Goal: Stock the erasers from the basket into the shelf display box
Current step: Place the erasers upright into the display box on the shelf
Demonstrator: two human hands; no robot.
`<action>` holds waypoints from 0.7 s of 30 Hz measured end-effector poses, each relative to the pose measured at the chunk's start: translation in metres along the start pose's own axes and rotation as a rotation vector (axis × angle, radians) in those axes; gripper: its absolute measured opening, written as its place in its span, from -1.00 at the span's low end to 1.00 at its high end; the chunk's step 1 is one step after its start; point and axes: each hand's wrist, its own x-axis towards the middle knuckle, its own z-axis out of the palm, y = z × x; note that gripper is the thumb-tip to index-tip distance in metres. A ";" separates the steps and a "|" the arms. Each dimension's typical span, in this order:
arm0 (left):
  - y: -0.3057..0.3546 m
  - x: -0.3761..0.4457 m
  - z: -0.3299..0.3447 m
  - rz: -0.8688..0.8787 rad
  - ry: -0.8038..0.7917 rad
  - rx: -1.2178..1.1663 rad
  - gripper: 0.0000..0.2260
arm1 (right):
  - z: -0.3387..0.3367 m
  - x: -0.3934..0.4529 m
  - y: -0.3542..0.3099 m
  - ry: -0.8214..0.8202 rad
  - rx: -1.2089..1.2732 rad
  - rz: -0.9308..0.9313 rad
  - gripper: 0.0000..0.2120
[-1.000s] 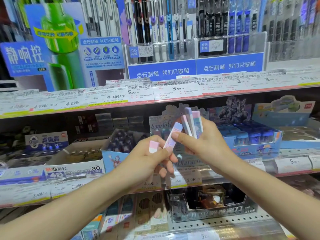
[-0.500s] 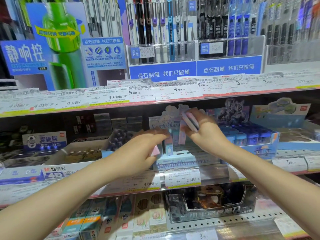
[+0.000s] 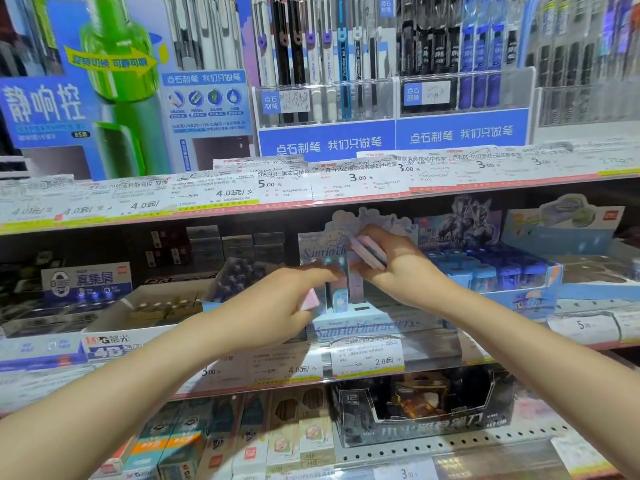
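Note:
The pale blue Sanrio display box [image 3: 363, 329] stands on the middle shelf, with upright erasers [image 3: 338, 296] in it. My left hand [image 3: 277, 306] reaches into the box from the left, a pink eraser [image 3: 309, 300] tucked in its palm, fingertips on a standing eraser. My right hand [image 3: 398, 268] hovers over the box's right side, gripping a small stack of pink and blue erasers [image 3: 369, 252]. The basket is out of view.
A blue box of other erasers [image 3: 498, 271] sits right of the display box, a white M&G box [image 3: 138, 317] to its left. Price tags [image 3: 367, 356] line the shelf edge. Pens hang above; a dark box [image 3: 426, 407] stands on the shelf below.
Both hands moved forward from in front of the shelf into the display box. One eraser passed from the right hand's stack to the left hand and now stands in the box.

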 end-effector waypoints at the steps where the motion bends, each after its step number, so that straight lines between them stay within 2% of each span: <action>1: 0.000 0.000 0.000 -0.012 -0.001 -0.006 -0.56 | 0.001 0.000 0.003 0.004 0.046 0.006 -0.80; 3: 0.000 0.001 0.000 -0.027 0.000 -0.008 -0.57 | 0.004 -0.002 0.008 -0.009 0.108 0.024 -0.69; 6: 0.000 0.001 0.001 -0.032 -0.007 0.001 -0.57 | 0.002 -0.007 0.011 -0.066 0.199 0.053 -0.84; 10: -0.005 0.001 0.005 -0.028 0.005 0.029 -0.56 | 0.002 -0.008 0.006 -0.105 0.190 0.115 -0.68; 14: -0.005 0.001 0.005 -0.017 0.006 -0.001 -0.53 | -0.004 -0.008 -0.002 -0.158 0.164 0.099 -0.72; 16: -0.002 -0.001 0.004 -0.019 0.045 0.035 -0.51 | -0.006 -0.011 -0.004 -0.097 -0.008 0.099 -0.83; 18: 0.001 -0.006 0.004 -0.018 0.136 0.067 -0.54 | -0.007 -0.017 -0.005 0.059 -0.188 0.071 -0.92; 19: 0.004 -0.009 0.005 0.004 0.190 0.044 -0.58 | -0.007 -0.021 -0.010 0.110 -0.154 0.059 -0.99; 21: 0.011 -0.010 0.006 -0.001 0.249 -0.118 -0.69 | -0.006 -0.028 -0.020 0.164 0.020 0.000 -0.85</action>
